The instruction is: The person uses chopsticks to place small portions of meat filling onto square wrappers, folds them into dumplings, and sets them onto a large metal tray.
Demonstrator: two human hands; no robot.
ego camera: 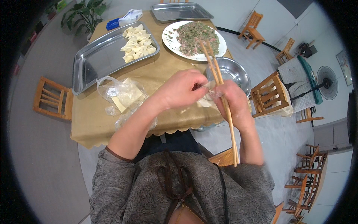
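A thin dough wrapper [209,84] is pinched between both hands over the near right of the table. My left hand [183,88] grips its left side with thumb and fingers. My right hand [233,100] holds a pair of wooden chopsticks [230,123] and also touches the wrapper's right side. The chopsticks point away from me, their tips overlapping the white plate [168,42] of minced filling with green bits [193,36] in the view. Below the hands a pale piece of dough [206,103] shows in part; whether it joins the wrapper is unclear.
Folded wontons [138,44] fill the right end of a metal tray [98,60]. A plastic bag [125,95] of square wrappers lies near my left forearm. Beyond my right hand stands a steel bowl [230,71]. Another metal tray [181,11] sits at the table's [167,117] far edge.
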